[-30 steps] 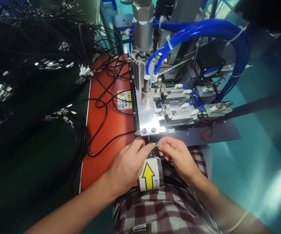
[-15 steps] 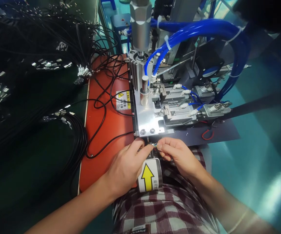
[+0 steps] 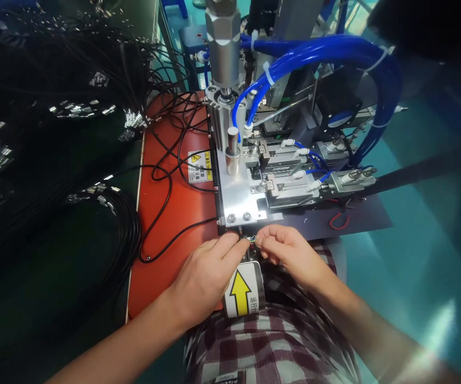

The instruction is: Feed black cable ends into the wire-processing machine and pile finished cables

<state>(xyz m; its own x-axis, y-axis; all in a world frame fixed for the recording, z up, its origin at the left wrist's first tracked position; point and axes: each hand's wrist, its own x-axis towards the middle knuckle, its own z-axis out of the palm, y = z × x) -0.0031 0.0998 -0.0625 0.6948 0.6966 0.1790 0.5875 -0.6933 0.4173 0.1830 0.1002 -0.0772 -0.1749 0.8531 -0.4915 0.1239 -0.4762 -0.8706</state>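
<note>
Thin coloured wires (image 3: pixel 252 240) show between my two hands at the front edge of the machine. My left hand (image 3: pixel 210 272) is closed on the cable end they come from, most of it hidden under the fingers. From the other side, my right hand (image 3: pixel 284 248) pinches the wire tips between thumb and fingers. Just beyond both hands is the machine's metal plate (image 3: pixel 238 205) with its bolts. Below my left hand lies a white label (image 3: pixel 244 293) with a yellow arrow.
An orange panel (image 3: pixel 174 229) to the left carries several loose black cables (image 3: pixel 170 181). Farther left are a coiled cable bundle (image 3: pixel 128 229) and piles with shiny metal ends (image 3: pixel 134 118). Blue air hoses (image 3: pixel 330 48) arch over small cylinders (image 3: pixel 290 186). A red wire loop (image 3: pixel 339 220) lies at right.
The view has shifted slightly. My left fingers lie flatter near the plate, and my hands stay close together at the wires, with only small finger movements.
</note>
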